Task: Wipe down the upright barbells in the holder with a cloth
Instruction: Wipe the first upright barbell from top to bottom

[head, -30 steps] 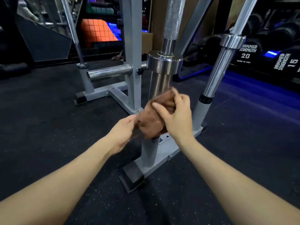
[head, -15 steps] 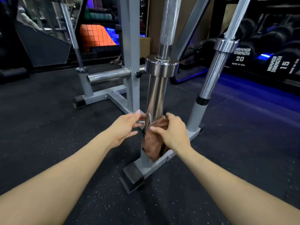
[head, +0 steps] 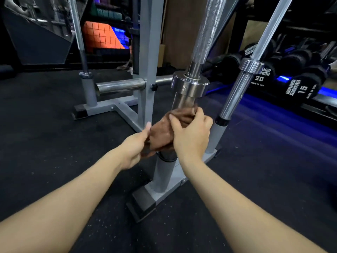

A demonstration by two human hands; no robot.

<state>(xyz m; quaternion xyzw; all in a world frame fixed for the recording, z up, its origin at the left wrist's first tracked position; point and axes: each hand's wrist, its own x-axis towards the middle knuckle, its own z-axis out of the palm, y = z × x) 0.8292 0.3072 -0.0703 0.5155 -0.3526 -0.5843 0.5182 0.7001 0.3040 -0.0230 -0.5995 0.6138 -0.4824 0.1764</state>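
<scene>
A brown cloth (head: 165, 131) wraps the chrome sleeve of the middle barbell (head: 184, 99), which stands upright in the grey holder (head: 164, 187). The right hand (head: 191, 136) clasps the cloth around the sleeve; the left hand (head: 135, 145) pinches its trailing edge. Another barbell (head: 235, 95) stands just beside it (leaning slightly) — a hard tug could rock the bar, or loose fabric could slip off.

Both arms extended, hands (head: 191, 136) curled, gripping

Glossy chrome barbell (head: 184, 99), soft cloth (head: 164, 132)
</scene>
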